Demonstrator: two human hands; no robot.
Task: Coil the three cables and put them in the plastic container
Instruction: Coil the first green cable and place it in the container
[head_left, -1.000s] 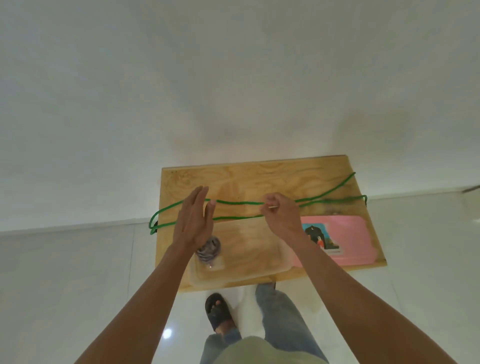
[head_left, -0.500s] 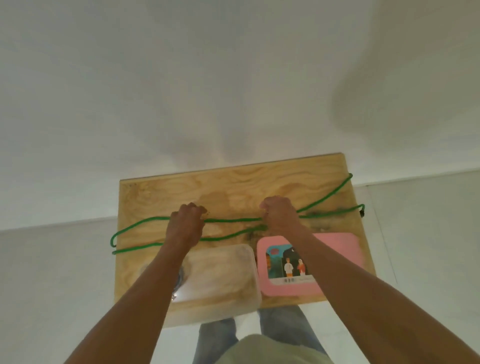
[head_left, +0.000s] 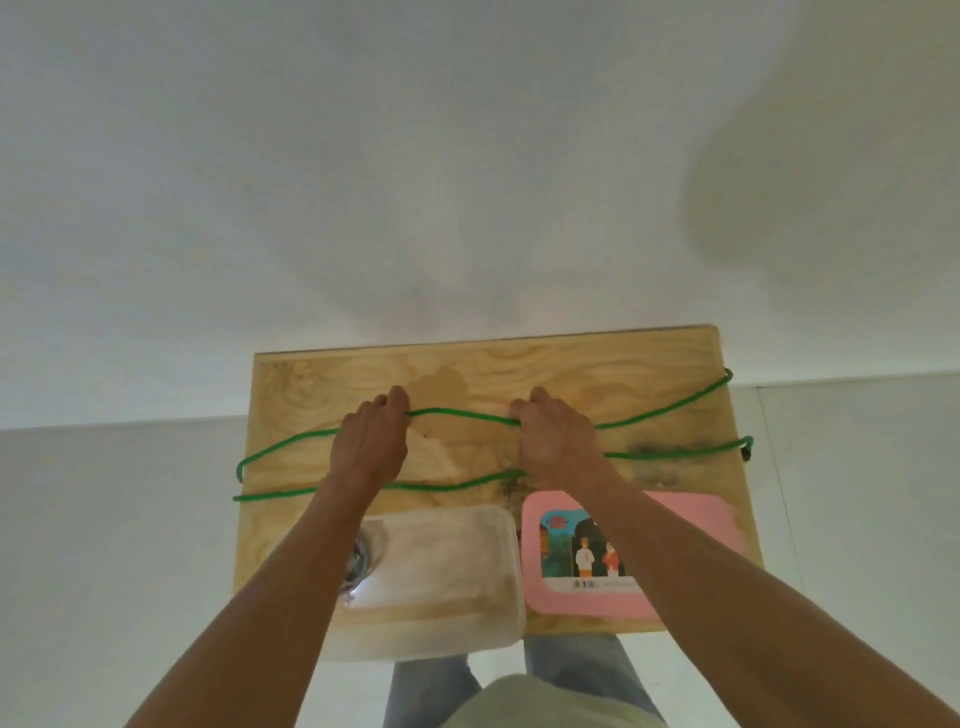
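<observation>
Green cable (head_left: 457, 413): lies in long loops across the wood bench (head_left: 597, 364); both ends of the loops hang past the L and R edges.
Left hand (head_left: 370, 447): I see fingers curled shut round the far strand.
Right hand (head_left: 551, 441): same, fingers closed on that strand, near the middle.
Container (head_left: 441, 566): clear plastic, near edge, sticking out over it; sth coiled already inside, partly hidden by my L arm.
Pink lid (head_left: 691, 530): just beside container.
Risk 1: overhanging loops could slip off the bench or snag its corners when I pull.
Risk 2: forearms pass over the container, so a bump could tip it off the edge.
Risk 3: strands cross near R hand, may tangle.
</observation>
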